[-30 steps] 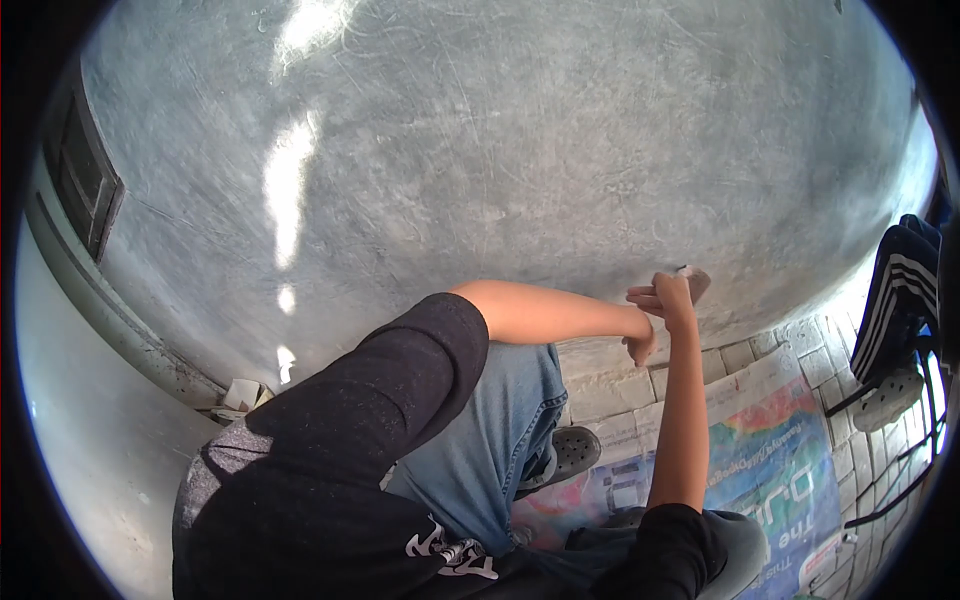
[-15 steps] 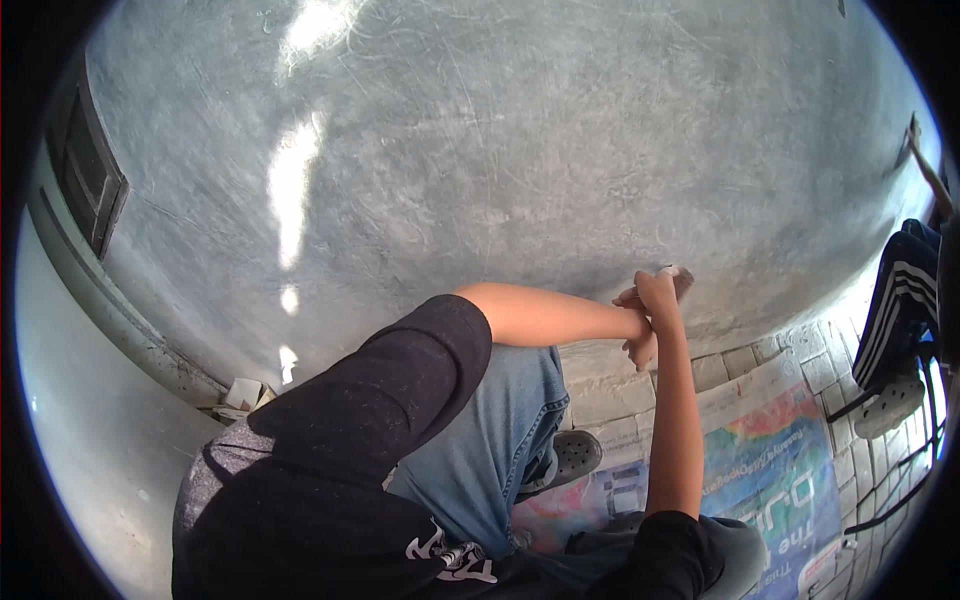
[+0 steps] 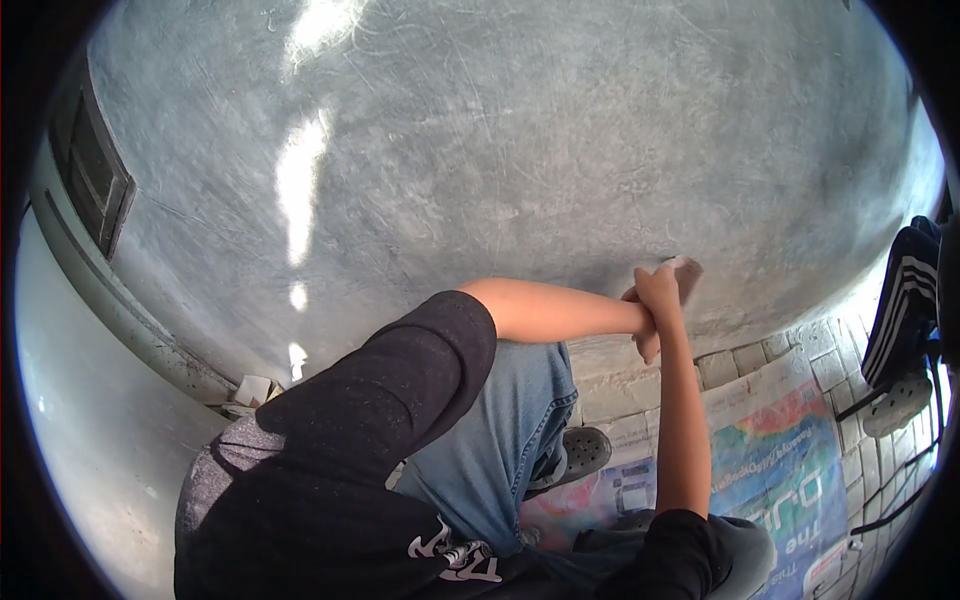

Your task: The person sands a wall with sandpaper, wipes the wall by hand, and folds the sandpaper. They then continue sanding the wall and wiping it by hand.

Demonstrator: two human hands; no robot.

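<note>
My right hand (image 3: 657,286) is closed around a small brownish, pale-edged object (image 3: 688,277) that lies against the grey wall (image 3: 500,150); its exact kind is too blurred to tell. Just below, my left hand (image 3: 648,343) is bent at the right wrist, touching or overlapping it. Part of the left hand is hidden behind the right forearm, so its grip is unclear.
Printed sheeting (image 3: 760,470) covers paving bricks (image 3: 825,365) below. A grey clog (image 3: 585,455) shows beside my jeans. At the right edge are another person's striped trousers (image 3: 903,300) and clog (image 3: 897,405). A framed opening (image 3: 95,170) and pale curved surface (image 3: 100,400) are left.
The brownish object has shifted slightly up and right against the wall. The other person's arm at the upper right is no longer visible. The whole view has shifted slightly.
</note>
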